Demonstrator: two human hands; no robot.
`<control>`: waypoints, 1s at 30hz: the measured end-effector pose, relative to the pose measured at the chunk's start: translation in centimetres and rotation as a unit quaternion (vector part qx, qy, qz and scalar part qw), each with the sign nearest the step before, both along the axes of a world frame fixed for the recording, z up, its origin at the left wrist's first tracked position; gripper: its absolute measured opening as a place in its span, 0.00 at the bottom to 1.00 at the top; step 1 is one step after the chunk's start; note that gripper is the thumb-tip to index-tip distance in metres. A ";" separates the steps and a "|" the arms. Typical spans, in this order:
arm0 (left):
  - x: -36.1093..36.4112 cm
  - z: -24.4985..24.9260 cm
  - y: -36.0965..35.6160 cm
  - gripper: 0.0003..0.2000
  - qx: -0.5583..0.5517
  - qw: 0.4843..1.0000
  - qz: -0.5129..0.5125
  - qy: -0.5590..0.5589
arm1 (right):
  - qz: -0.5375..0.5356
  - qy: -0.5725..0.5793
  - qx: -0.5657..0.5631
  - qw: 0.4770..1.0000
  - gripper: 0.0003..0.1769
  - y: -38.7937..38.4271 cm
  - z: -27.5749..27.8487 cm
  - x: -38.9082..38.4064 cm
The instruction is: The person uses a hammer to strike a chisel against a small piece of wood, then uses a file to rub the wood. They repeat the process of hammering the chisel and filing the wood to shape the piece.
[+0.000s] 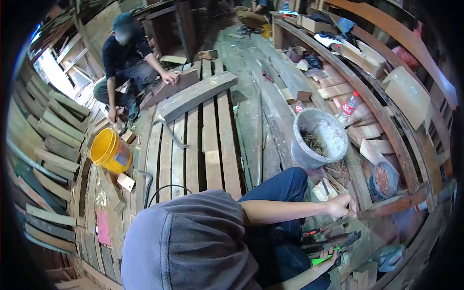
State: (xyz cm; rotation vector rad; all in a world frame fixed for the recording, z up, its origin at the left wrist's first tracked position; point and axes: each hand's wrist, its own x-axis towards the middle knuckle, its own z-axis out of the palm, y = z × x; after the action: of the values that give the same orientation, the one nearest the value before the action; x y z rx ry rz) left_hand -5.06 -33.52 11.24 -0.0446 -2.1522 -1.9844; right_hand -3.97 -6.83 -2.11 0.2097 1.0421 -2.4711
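My left hand (340, 205) reaches out to the right, fingers pinched on the near end of a reddish wooden strip (391, 205) that lies across the boat's ribs. Lower down, my right hand (327, 257) is closed on a tool with a bright green handle (320, 261); its working end is hidden. My blue trouser knee (285, 183) and grey shirt (188, 241) fill the bottom of the view. Several dark hand tools (328, 237) lie on the boards between my two hands.
A grey bucket (320, 137) holding nails stands just past my knee, and a round tin (384, 180) of rusty nails sits right of it. A yellow bucket (111, 152) is on the left. Another person (126, 60) crouches far left, hand on a plank (195, 95). A black cable (162, 189) loops over the slats.
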 end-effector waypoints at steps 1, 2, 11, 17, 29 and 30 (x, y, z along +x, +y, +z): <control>0.1 0.3 -0.2 0.06 0.001 1.000 0.007 0.007 | 0.000 -0.001 0.005 1.000 0.12 -0.2 -0.1 -0.1; 0.1 0.5 -0.4 0.06 0.002 1.000 0.010 0.015 | -0.001 -0.004 0.008 1.000 0.12 0.2 0.0 0.0; 0.7 2.2 -1.0 0.11 -0.035 0.999 0.026 0.014 | -0.008 -0.017 0.009 1.000 0.12 0.0 0.0 0.6; 0.4 1.3 -0.8 0.14 -0.027 0.998 0.029 0.040 | -0.012 -0.017 0.006 1.000 0.12 0.4 -0.1 0.7; 1.5 3.6 -0.8 0.20 -0.003 0.996 -0.005 -0.089 | -0.019 -0.031 -0.010 0.999 0.12 -0.2 -0.2 1.0; 1.7 3.9 -0.8 0.18 0.002 0.996 -0.013 -0.083 | -0.021 -0.031 -0.014 0.999 0.12 0.1 -0.2 1.0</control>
State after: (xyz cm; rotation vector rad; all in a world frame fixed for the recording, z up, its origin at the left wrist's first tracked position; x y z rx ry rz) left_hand -3.39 -34.37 15.18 0.0979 -2.2592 -2.0736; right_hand -2.94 -6.75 -2.35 0.3007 0.9866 -2.4974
